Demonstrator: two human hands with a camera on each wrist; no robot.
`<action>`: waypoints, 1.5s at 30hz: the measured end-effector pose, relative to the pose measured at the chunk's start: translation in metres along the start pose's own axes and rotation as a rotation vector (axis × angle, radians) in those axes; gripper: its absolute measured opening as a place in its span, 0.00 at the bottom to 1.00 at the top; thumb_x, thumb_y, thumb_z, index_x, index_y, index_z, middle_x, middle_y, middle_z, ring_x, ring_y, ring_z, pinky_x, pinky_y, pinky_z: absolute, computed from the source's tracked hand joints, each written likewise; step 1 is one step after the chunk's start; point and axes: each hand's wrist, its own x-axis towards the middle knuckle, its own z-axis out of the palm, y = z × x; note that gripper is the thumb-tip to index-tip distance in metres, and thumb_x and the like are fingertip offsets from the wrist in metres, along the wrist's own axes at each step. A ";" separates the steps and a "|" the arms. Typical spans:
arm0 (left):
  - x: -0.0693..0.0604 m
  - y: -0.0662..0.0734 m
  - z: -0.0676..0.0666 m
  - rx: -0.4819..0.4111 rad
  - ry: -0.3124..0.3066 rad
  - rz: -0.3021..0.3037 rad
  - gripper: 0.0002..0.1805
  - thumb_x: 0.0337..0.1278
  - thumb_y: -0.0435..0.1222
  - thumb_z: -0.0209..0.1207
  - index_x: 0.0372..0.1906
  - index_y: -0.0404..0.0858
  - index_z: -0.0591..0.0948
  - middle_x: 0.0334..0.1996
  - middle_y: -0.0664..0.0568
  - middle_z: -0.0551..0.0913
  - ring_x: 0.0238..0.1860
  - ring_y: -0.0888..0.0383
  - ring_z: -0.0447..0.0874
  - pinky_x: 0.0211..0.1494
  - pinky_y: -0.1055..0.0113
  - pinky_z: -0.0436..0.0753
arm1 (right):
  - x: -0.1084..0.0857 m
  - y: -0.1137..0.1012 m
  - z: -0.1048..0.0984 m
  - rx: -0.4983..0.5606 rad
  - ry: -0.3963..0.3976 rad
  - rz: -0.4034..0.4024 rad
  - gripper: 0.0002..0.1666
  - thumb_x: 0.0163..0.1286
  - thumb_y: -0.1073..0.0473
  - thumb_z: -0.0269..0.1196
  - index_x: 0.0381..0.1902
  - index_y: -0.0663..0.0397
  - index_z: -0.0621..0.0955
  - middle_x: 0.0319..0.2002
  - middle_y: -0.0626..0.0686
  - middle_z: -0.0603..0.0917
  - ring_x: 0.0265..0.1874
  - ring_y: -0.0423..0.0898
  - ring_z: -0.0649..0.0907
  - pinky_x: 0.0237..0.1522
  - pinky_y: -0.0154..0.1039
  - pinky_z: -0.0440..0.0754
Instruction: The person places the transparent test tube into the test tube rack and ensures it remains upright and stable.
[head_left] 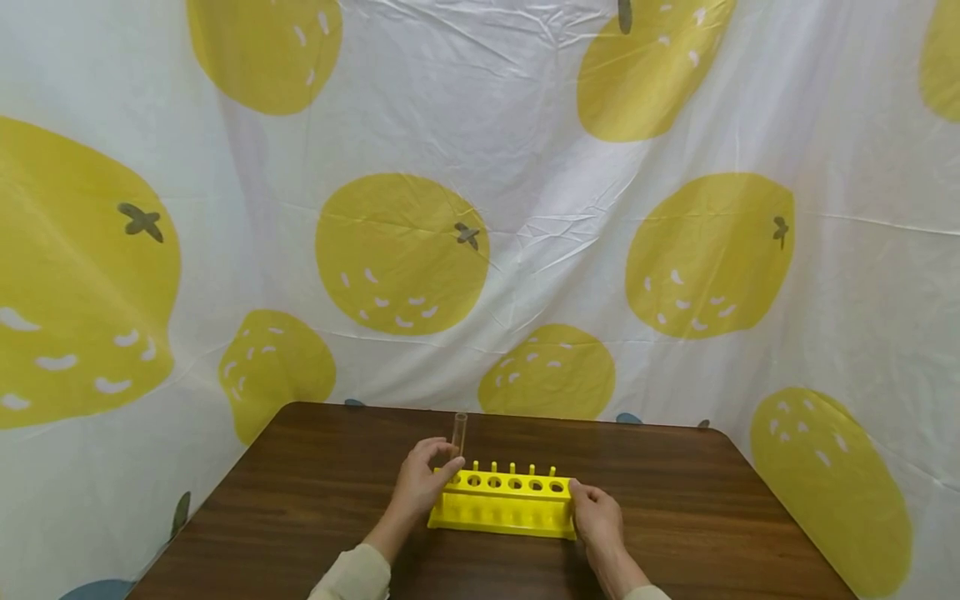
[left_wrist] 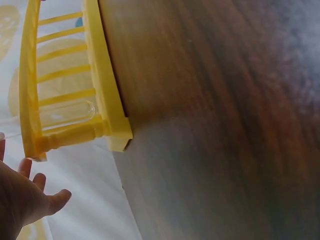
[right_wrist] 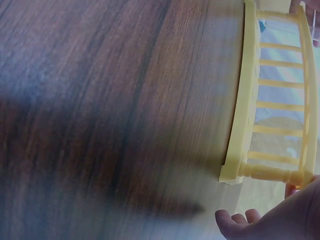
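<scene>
A yellow test tube rack (head_left: 502,493) stands on the brown table, with a row of round holes along its top and several short pegs behind. A clear glass test tube (head_left: 460,429) stands upright in the leftmost hole. In the left wrist view, the tube's rounded lower end (left_wrist: 75,111) shows inside the rack frame. My left hand (head_left: 420,479) pinches the tube just above the rack between thumb and index finger, the other fingers spread. At the opposite end, my right hand (head_left: 598,517) grips the rack's upper right corner, its thumb on the top edge.
The dark wood-grain table (head_left: 690,508) extends on both sides of the rack. Behind and beside it hangs a white curtain (head_left: 547,275) printed with large yellow fruit.
</scene>
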 end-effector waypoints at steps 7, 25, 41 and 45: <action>-0.003 -0.006 0.002 -0.010 -0.005 -0.011 0.18 0.63 0.42 0.65 0.48 0.32 0.84 0.59 0.35 0.76 0.61 0.35 0.72 0.64 0.39 0.70 | 0.000 -0.001 0.000 0.006 -0.012 0.017 0.33 0.76 0.44 0.55 0.56 0.71 0.79 0.57 0.69 0.76 0.51 0.59 0.75 0.46 0.48 0.76; -0.006 -0.015 0.004 -0.093 -0.020 -0.004 0.15 0.64 0.39 0.65 0.48 0.33 0.83 0.59 0.34 0.75 0.62 0.35 0.71 0.65 0.37 0.66 | 0.001 0.001 0.000 -0.008 -0.009 0.032 0.34 0.76 0.43 0.54 0.59 0.72 0.77 0.58 0.70 0.75 0.52 0.60 0.75 0.50 0.52 0.75; -0.005 -0.012 0.001 -0.044 -0.041 -0.025 0.16 0.65 0.41 0.64 0.49 0.33 0.83 0.59 0.36 0.76 0.61 0.36 0.72 0.65 0.38 0.68 | 0.000 0.001 -0.002 0.005 -0.001 0.006 0.35 0.75 0.42 0.56 0.56 0.73 0.78 0.52 0.68 0.78 0.48 0.59 0.75 0.41 0.43 0.76; -0.005 -0.012 0.001 -0.039 -0.044 -0.045 0.16 0.65 0.41 0.64 0.50 0.34 0.83 0.60 0.37 0.75 0.62 0.36 0.72 0.66 0.38 0.67 | -0.001 0.000 -0.002 -0.002 -0.008 -0.001 0.36 0.74 0.40 0.56 0.56 0.72 0.78 0.54 0.69 0.78 0.49 0.59 0.76 0.45 0.48 0.76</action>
